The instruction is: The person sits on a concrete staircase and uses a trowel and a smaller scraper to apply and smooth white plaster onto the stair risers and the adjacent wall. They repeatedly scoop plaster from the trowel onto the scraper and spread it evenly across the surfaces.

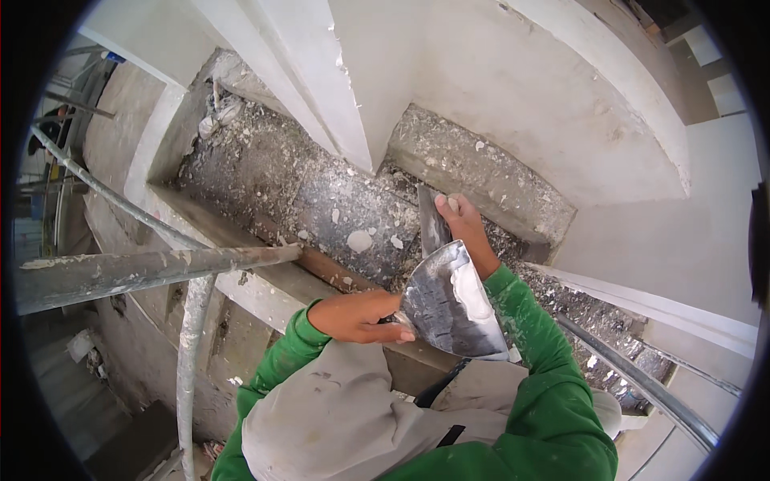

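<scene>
Littered floor lies below the left hand, clasping a wide putty knife, and right hand, clasping a narrower blade.

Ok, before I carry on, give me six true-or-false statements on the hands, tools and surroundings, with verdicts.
1. The left hand holds a wide blade. True.
2. The wide blade is perfectly clean. False: white plaster sits on it.
3. The right hand holds a second blade. True.
4. The person's top is red. False: the sleeves are green.
5. Poles run on the left of the view. True.
6. Everything below is spotless. False: white lumps dot the floor.
</scene>
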The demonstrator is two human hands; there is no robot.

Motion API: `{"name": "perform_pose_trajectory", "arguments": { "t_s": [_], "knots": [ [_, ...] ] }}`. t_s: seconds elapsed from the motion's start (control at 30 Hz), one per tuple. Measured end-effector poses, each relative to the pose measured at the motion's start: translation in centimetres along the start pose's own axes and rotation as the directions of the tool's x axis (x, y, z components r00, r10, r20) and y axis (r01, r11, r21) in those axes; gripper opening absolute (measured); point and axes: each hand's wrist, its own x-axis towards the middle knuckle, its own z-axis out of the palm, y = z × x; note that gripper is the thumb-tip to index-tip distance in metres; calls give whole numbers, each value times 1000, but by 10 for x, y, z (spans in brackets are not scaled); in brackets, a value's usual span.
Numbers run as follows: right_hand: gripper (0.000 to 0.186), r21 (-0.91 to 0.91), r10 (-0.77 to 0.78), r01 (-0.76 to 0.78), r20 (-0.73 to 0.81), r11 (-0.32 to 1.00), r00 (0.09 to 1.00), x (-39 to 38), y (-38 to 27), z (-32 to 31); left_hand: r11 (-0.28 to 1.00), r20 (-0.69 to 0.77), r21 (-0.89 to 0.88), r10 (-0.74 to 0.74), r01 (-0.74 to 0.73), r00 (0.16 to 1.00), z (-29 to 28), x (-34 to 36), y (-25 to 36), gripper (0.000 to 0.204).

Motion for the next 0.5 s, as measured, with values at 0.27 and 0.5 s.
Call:
{"name": "perform_pose_trajectory", "arguments": {
  "t_s": [0.27, 0.5],
  "knots": [
    [15, 103, 171, -173, 23, 980, 985, 133, 114, -6, 926, -262, -208, -364, 316, 894, 20, -73, -10, 22],
    [16, 142, 190, -204, 107, 969, 976, 173, 151, 30, 898, -527, -277, -440, 342, 727, 61, -141, -27, 16]
  ]
}}
